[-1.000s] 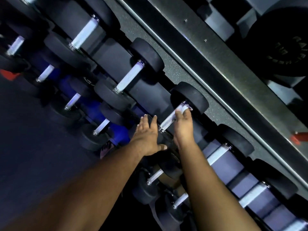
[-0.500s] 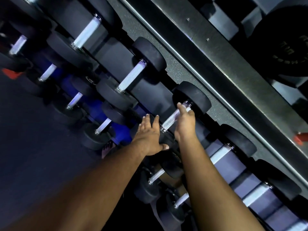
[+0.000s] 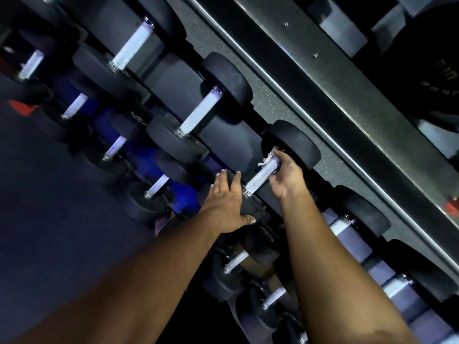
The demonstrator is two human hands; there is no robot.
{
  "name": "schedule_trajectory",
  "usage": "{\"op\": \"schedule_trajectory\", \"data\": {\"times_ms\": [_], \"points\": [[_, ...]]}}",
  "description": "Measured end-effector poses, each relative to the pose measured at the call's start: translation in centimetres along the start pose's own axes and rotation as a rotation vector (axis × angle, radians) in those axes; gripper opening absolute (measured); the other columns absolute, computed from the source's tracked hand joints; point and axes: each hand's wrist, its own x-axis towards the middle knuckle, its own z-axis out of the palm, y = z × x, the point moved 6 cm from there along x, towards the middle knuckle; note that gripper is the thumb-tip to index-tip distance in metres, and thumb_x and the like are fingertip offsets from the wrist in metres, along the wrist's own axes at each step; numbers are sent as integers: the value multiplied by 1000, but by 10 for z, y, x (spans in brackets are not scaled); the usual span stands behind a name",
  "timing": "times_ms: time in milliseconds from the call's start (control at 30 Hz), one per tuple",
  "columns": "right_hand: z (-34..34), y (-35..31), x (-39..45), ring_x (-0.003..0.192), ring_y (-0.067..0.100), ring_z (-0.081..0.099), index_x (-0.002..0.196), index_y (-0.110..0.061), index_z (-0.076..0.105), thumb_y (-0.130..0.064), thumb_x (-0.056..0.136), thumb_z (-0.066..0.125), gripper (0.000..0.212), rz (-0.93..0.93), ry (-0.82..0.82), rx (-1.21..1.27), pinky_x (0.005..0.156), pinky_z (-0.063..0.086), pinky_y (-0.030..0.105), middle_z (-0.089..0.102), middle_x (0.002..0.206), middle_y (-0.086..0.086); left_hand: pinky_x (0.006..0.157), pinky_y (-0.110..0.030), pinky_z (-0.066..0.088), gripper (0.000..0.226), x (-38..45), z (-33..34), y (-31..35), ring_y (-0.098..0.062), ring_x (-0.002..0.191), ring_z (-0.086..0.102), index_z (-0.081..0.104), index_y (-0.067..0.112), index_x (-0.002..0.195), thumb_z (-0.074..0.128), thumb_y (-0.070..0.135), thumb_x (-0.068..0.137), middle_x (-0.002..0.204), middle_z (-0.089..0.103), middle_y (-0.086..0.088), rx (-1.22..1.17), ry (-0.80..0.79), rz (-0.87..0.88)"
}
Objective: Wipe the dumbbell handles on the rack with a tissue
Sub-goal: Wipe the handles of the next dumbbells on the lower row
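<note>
The left hand [image 3: 224,204] lies flat, fingers straight, on the near head [image 3: 250,207] of one dumbbell on the rack [image 3: 323,100]. Just to its right runs the handle [image 3: 260,176], a knurled bar whose long axis goes from lower left up to the right, toward the far head [image 3: 293,145]. The right hand [image 3: 285,175] curls around the handle's upper end and holds a tissue [image 3: 265,161] there, of which only a white scrap shows. About four handles are visible in this row; lower rows have more.

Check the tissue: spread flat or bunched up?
Bunched. Only a small crumpled white scrap of tissue shows at the right hand's fingertips against the handle; the rest is hidden.
</note>
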Motion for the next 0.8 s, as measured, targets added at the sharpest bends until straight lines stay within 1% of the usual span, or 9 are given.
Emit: {"op": "schedule_trajectory", "data": {"times_ms": [67, 200, 267, 333, 400, 467, 567, 667, 800], "points": [[-1, 3, 2, 60, 19, 52, 80, -8, 63, -4, 90, 63, 11, -6, -44, 8, 70, 49, 33, 54, 68, 4, 127, -44, -1, 130, 1, -1, 0, -33, 153, -20, -18, 17, 158, 75, 61, 79, 163, -25, -20, 2, 8, -3], [-6, 7, -8, 55, 15, 55, 92, -5, 58, -11, 85, 70, 15, -92, 58, -79, 55, 45, 25, 54, 66, 2, 127, -44, -2, 131, 1, 2, -1, -32, 153, -21, -21, 18, 157, 75, 61, 80, 162, -28, -19, 19, 2, -16], [-2, 8, -7, 48, 14, 54, 84, -8, 58, -6, 85, 69, 11, -71, 66, -12, 52, 46, 24, 54, 61, 1, 127, -44, -2, 130, 1, 1, 0, -32, 153, -21, -21, 18, 157, 74, 61, 80, 162, -28, -20, 19, -4, -13], [2, 8, -2, 54, 17, 52, 77, -11, 63, -6, 87, 65, 12, -17, 14, -4, 61, 48, 32, 56, 65, 2, 127, -44, -1, 130, 0, 0, 0, -33, 153, -21, -20, 17, 158, 75, 61, 80, 163, -27, -20, 11, -1, -2], [0, 7, 2, 60, 17, 53, 80, -14, 65, -9, 89, 64, 11, -6, -37, -6, 69, 50, 32, 57, 73, 2, 127, -45, -1, 130, -1, -1, 1, -33, 153, -20, -19, 17, 158, 75, 61, 80, 163, -26, -20, 2, 1, 2], [-5, 10, 3, 62, 17, 54, 80, -12, 63, -16, 84, 69, 9, -49, -39, -29, 70, 49, 32, 56, 72, 3, 127, -44, -1, 130, 0, 0, 0, -32, 153, -21, -20, 18, 158, 75, 62, 80, 163, -27, -20, 7, -2, -6], [-9, 18, -4, 69, 16, 59, 96, -9, 61, -23, 72, 79, 33, -88, 52, -44, 71, 50, 30, 60, 75, 2, 126, -43, -3, 131, 1, 1, 0, -32, 153, -22, -22, 18, 157, 74, 62, 80, 162, -29, -19, 23, 2, -22], [-1, 20, -3, 59, 17, 52, 83, -12, 60, -18, 83, 71, 13, -20, 10, -58, 62, 48, 29, 52, 66, 2, 127, -43, -2, 131, 1, 0, 1, -32, 152, -22, -21, 18, 157, 75, 60, 80, 162, -29, -19, 10, -4, -16], [-3, 18, -2, 61, 17, 51, 79, -15, 59, -16, 90, 63, 11, 15, -88, -19, 68, 46, 30, 50, 67, 2, 126, -43, -2, 131, 0, 0, 1, -32, 153, -21, -21, 19, 157, 75, 61, 79, 163, -28, -19, 4, 1, -14]]}}
